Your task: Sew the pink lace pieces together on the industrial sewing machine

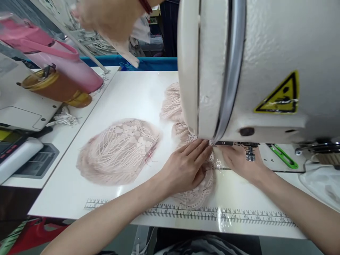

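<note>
Pale pink lace lies on the white sewing table under the head of a sewing machine. My left hand rests flat on this lace, its fingers stretched toward the needle area. On the other side of the needle area, my right hand reaches in under the machine head. Its fingertips are hidden, so whether they grip the lace does not show. More gathered lace extends behind the machine head. To the left, a separate rounded lace piece with loose red threads lies on the table.
Another person's blurred hand hangs over the far edge near a pale strip. Green thread snips lie at right. A printed ruler runs along the front. A pink bottle and amber cup stand at left.
</note>
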### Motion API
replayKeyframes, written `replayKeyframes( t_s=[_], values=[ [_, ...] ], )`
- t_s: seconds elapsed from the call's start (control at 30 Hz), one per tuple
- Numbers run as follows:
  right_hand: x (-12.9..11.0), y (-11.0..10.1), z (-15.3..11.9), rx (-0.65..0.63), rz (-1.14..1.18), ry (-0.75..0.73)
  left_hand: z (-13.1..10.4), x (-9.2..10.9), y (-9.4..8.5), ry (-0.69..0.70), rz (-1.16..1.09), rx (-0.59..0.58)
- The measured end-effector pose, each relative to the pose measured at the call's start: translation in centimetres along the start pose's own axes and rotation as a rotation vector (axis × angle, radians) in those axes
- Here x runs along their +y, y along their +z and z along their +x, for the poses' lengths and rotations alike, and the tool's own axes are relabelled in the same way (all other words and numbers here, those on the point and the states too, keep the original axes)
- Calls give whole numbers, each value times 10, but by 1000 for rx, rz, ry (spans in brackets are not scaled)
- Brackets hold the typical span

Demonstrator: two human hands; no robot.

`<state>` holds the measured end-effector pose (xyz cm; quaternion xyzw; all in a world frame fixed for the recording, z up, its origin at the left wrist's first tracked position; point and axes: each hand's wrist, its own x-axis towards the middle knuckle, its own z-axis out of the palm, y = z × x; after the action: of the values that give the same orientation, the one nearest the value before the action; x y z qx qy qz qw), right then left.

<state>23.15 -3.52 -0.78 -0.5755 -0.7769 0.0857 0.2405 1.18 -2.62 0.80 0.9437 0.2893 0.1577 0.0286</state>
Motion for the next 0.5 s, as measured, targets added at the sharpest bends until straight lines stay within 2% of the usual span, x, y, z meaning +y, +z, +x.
replayKeyframes(
  t_s=[0.27,0.5],
  values=[
    [6,10,-3,46,78,-22,2,-5,1,-8,38,2],
    [3,0,-2,48,120,-54,4,-2,1,-8,57,14]
  ],
)
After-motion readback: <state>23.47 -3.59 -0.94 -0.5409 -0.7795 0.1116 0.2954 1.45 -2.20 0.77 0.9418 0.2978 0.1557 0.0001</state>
